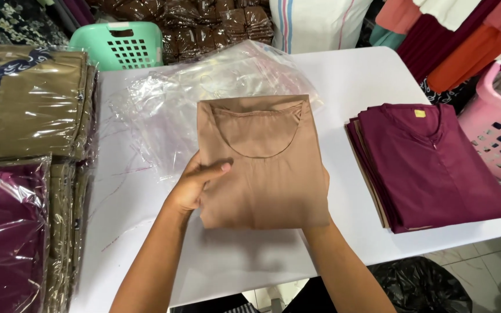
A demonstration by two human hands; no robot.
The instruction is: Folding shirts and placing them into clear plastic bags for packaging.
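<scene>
Neckline of tan garment (265, 168) away.

Tan folded shirt (262, 168) is matt woven cloth, same as the maroon stack (436, 162); clear bag (163, 98) is glossy crinkly plastic, worktop (349, 75) smooth white.

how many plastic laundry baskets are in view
2. A green basket sits at the far left end of the white table; a pink basket stands off the table's right edge, partly cut off. Others may be hidden behind the clothes.
</scene>
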